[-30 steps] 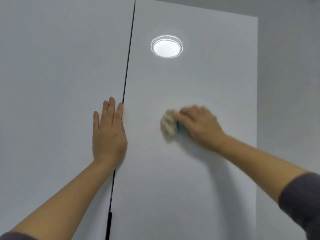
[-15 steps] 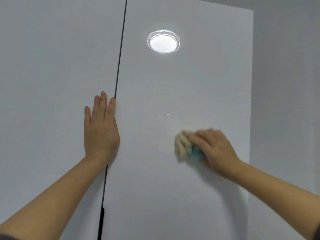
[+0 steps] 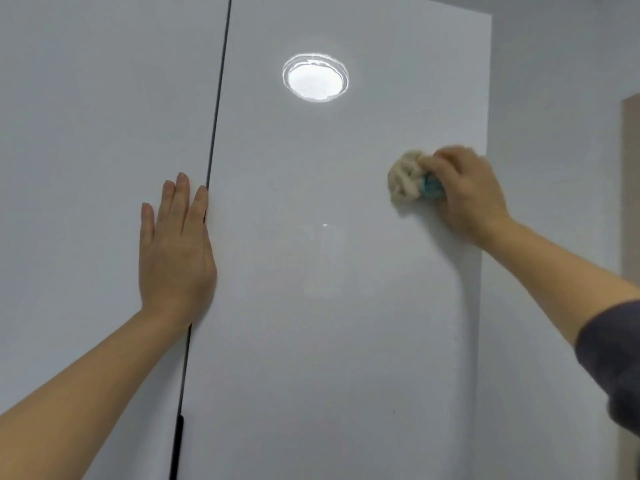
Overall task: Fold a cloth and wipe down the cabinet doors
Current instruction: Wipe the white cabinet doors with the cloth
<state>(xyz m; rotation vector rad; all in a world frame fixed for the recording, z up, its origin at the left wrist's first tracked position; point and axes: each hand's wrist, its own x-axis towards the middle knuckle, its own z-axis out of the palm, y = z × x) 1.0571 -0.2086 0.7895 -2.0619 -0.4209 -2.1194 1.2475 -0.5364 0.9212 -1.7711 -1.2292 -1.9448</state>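
Note:
Two glossy white cabinet doors fill the view, the left door [image 3: 97,168] and the right door [image 3: 329,323], split by a thin dark gap. My right hand [image 3: 464,192] presses a bunched cream cloth [image 3: 403,180] with a teal patch against the right door, close to that door's right edge. My left hand [image 3: 175,247] lies flat with fingers pointing up on the left door, its index finger along the gap, holding nothing.
A round ceiling light reflection [image 3: 315,81] shines high on the right door. A dark handle strip [image 3: 177,445] runs down the gap at the bottom. A grey wall [image 3: 554,133] lies right of the cabinet, with a brownish frame [image 3: 631,185] at the far right.
My right hand has swept the cloth from low in the middle of the right door up and to the right, near the door's edge. My left hand has stayed flat in place.

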